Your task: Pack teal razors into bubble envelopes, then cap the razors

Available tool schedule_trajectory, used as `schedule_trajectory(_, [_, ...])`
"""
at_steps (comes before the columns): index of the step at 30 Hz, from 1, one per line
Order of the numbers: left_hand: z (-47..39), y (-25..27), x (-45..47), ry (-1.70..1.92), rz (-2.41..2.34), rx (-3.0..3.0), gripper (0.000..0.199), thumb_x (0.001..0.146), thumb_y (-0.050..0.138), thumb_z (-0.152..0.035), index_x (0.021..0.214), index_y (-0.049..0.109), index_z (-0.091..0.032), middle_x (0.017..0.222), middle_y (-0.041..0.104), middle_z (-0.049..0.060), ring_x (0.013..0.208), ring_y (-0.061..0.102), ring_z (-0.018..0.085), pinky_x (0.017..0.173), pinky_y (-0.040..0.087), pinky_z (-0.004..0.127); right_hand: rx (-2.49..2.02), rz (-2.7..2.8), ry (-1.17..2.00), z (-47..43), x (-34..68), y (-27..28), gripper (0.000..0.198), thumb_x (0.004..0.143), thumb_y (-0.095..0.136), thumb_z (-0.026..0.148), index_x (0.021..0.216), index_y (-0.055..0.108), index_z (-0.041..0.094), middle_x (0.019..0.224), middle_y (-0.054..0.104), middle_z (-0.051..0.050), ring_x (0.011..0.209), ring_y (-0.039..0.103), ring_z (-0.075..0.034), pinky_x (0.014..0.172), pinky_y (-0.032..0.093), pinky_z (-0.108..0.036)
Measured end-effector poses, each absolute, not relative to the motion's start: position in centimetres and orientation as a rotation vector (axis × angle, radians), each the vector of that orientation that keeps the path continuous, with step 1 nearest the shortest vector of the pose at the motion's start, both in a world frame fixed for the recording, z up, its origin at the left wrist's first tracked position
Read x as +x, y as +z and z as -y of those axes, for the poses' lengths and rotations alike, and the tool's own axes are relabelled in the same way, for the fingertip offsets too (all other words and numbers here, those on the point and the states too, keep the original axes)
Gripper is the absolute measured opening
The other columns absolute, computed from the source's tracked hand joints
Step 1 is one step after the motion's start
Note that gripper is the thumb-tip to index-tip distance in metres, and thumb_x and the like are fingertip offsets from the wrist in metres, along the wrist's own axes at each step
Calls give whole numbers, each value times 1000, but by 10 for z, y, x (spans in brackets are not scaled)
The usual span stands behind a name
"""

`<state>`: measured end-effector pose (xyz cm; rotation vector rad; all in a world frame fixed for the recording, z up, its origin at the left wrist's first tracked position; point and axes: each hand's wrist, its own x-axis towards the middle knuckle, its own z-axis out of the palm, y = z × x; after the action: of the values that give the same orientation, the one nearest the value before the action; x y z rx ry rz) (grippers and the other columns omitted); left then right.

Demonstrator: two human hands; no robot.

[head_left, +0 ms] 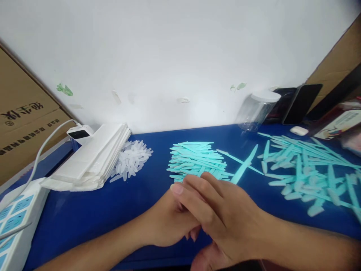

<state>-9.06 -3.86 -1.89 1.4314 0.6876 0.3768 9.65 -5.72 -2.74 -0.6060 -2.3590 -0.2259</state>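
Observation:
My right hand [225, 214] lies over my left hand [169, 218] near the front of the blue table, its fingers wrapped across the left one. The left hand's fingers are mostly hidden beneath it. No object shows in either hand. Just beyond them is a stacked pile of slender teal plastic sticks [197, 160], which look like eyebrow razors. One larger teal stick [244, 165] crosses a thin one to the right of that pile. A looser heap of teal sticks with pale ends [304, 169] spreads at the right.
Small translucent white caps [132, 158] are heaped at the left, touching stacked white paper bags [84, 162]. A power strip [22, 218] with cables lies front left. A clear jar [258, 109] and a dark phone [301, 103] stand against the wall. Cardboard [25, 109] flanks the left.

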Motion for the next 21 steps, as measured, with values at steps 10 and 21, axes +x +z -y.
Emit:
schedule_trajectory(10, [15,-9,-113,800,-910,2144,23,112,52,-34,99,63,-20,79,59,-2,70,54,12,67,43,27,-924,2320,-388,18,141,-7,32,114,50,39,120,68,13,88,76,-9,77,69,-23,64,48,-35])
schedule_trajectory(21, [-54,1,-186,405,-1893,2797,36,112,42,-37,110,73,-20,105,78,9,87,73,29,69,44,38,-1007,2315,91,-21,160,-24,32,111,43,19,125,71,18,97,68,-11,88,61,-25,76,52,-39])
